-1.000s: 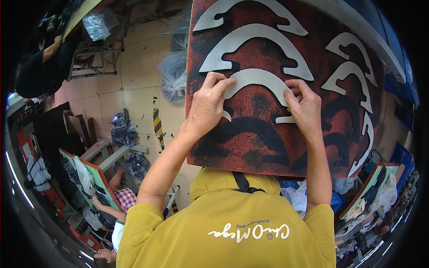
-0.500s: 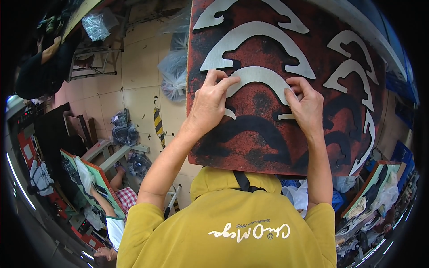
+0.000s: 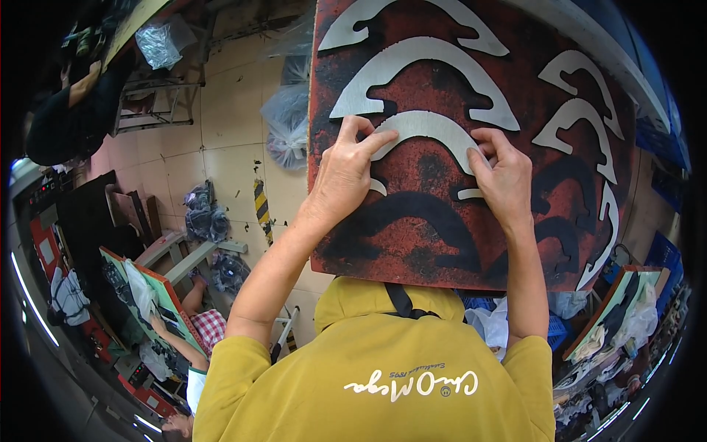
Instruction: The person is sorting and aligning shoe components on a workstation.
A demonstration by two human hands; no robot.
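A pale grey, flat arch-shaped piece [image 3: 423, 125] with hooked ends lies on the red, black-stained board [image 3: 412, 274]. My left hand [image 3: 343, 168] pinches its left side between thumb and fingers. On its right side, the thumb and bent fingers of my right hand [image 3: 504, 175] hold it the same way. Both hands partly cover the piece; its lower tips show between them. Just beyond lies a larger grey arch [image 3: 427, 50], with another arch [image 3: 412, 6] at the board's far edge. Toward me, a dark arch shape [image 3: 412, 202] lies on the red surface.
Along the board's right side are several smaller grey arches [image 3: 582, 116] and dark shapes [image 3: 565, 180]. Clear plastic bags [image 3: 286, 125] hang beside the left edge. At lower left, another person's arm [image 3: 177, 340] reaches over a green-topped board [image 3: 168, 298]. A metal frame [image 3: 158, 103] stands at upper left.
My hands and the grey arch piece have hardly moved; both hands keep their pinch. At lower left, the other person's arm has shifted over the green-topped board.
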